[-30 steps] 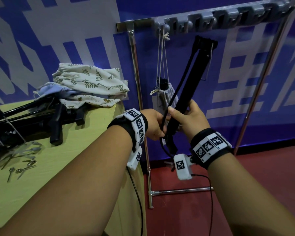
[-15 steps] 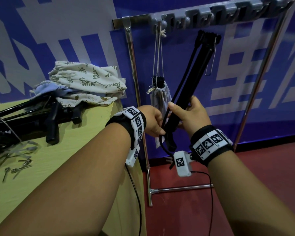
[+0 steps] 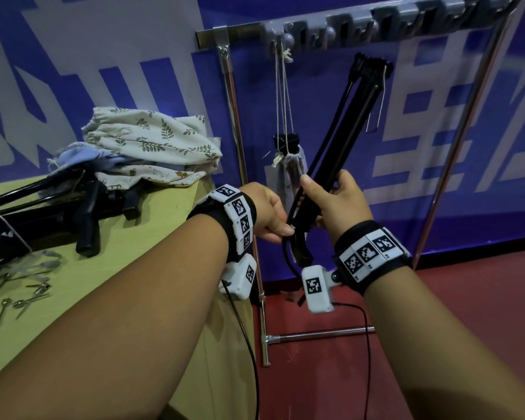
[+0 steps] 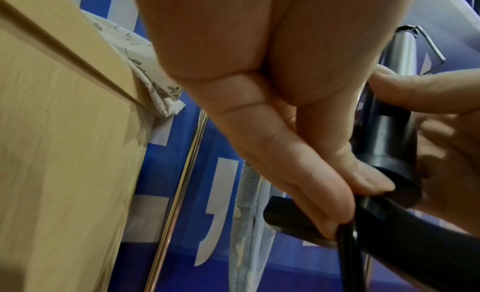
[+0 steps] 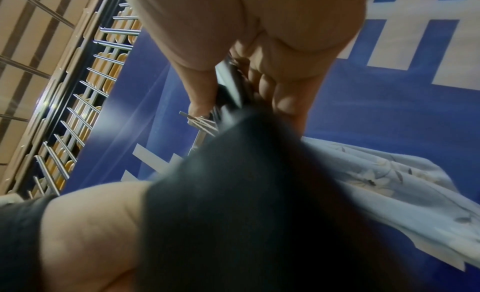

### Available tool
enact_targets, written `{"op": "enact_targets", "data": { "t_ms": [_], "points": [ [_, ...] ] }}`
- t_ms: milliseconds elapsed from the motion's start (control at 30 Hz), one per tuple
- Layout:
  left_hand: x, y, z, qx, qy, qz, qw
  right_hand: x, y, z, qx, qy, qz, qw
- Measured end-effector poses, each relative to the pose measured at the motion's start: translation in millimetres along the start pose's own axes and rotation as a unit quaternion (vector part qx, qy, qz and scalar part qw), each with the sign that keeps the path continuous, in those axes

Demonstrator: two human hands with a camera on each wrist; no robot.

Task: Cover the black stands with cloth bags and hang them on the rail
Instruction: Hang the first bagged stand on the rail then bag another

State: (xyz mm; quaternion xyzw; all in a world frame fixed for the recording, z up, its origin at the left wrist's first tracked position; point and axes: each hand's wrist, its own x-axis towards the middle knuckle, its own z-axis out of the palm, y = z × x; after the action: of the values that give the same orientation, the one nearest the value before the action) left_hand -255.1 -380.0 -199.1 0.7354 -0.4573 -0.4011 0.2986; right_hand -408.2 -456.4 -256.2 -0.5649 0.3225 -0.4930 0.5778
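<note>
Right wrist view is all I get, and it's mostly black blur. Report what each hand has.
Observer: The right hand grips a folded black stand, bare of any bag, tilted up toward the rail.
Operator: Now the left.
Observer: The left hand pinches a thin black cord at the stand's lower end.
Operator: Find me the bags.
Observer: A pile of cloth bags lies on the table, to the left of the rail.
</note>
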Motion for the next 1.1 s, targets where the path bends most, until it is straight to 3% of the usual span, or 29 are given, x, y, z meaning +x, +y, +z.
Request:
{"op": "enact_targets", "data": {
  "t_ms": [267,500,600,767,900,1000,1100],
  "points": [
    [4,-1,3,0.013,0.021,0.007,1.0,-2,-4,4,-0.011,0.009,-0.007,1.0],
    [9,-3,2,0.035,0.054,0.04,0.997,3,-1,8,-0.027,0.029,0.032,0.999],
    [9,0,1,0.062,0.064,0.052,0.995,-1,-5,11,-0.083,0.032,0.064,0.994],
    [12,-1,1,0.054,0.073,0.066,0.994,-11,-4,17,-0.211,-0.02,0.119,0.97],
    [14,0,2,0.048,0.076,0.083,0.992,-11,-5,21,-0.079,0.005,0.222,0.972],
    [12,5,3,0.107,0.087,0.097,0.986,-9,-4,18,0.031,0.019,0.305,0.952],
    [10,9,3,0.135,0.046,0.088,0.986,-7,-1,14,0.08,0.017,0.342,0.936]
  ]
}}
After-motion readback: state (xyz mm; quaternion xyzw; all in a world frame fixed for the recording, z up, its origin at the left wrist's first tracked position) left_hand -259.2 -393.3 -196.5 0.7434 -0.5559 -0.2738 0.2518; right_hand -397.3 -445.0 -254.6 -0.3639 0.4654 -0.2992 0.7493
